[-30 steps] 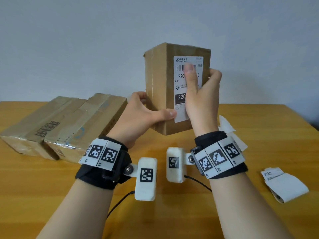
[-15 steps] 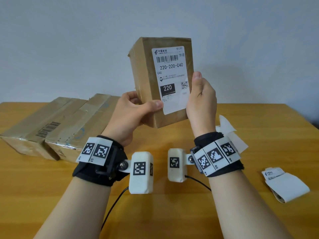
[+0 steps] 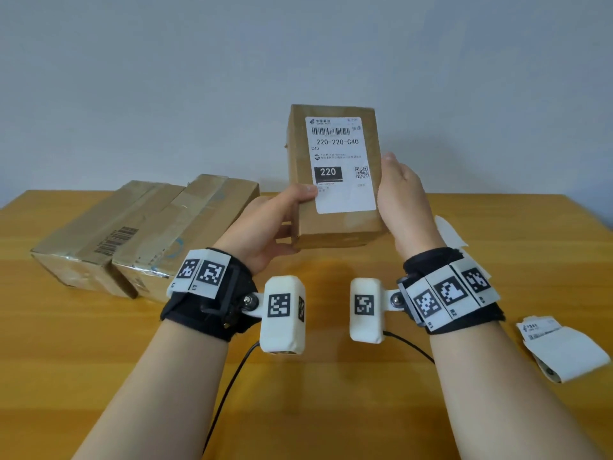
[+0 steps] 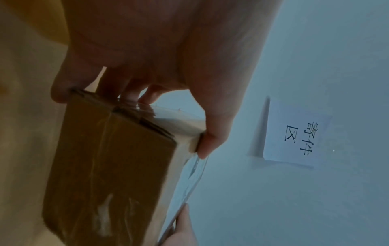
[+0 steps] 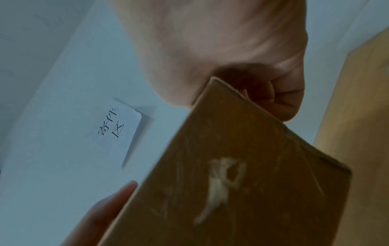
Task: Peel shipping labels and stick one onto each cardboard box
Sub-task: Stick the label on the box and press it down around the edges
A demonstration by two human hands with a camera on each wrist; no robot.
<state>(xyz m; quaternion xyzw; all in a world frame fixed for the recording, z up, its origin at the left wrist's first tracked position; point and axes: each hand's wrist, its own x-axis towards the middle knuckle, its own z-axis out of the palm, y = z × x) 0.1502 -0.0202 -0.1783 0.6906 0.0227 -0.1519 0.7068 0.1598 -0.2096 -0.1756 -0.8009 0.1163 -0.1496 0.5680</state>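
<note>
Both hands, left hand (image 3: 265,224) and right hand (image 3: 403,197), are gripping the labelled box (image 3: 335,227) above the surface (image 3: 315,410). Its shipping label (image 3: 341,167) may be lifting wherever it is left unpressed.

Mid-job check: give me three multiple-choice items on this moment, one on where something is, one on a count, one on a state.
1. Where do the spare labels lie?
A. on the table, right of the right arm
B. on top of the left-hand boxes
C. in the left hand

2. How many cardboard boxes rest on the table at left?
A. none
B. two
C. four

3. What state is the held box in?
A. flat on the table, unlabelled
B. held up by both hands, label stuck on
C. held by one hand, label half peeled

Answers: 1 A, the white bundle lies by the table's right edge. 2 B, two boxes lie side by side. 3 B, the left hand and right hand grip its sides, and the shipping label lies flat.
</note>
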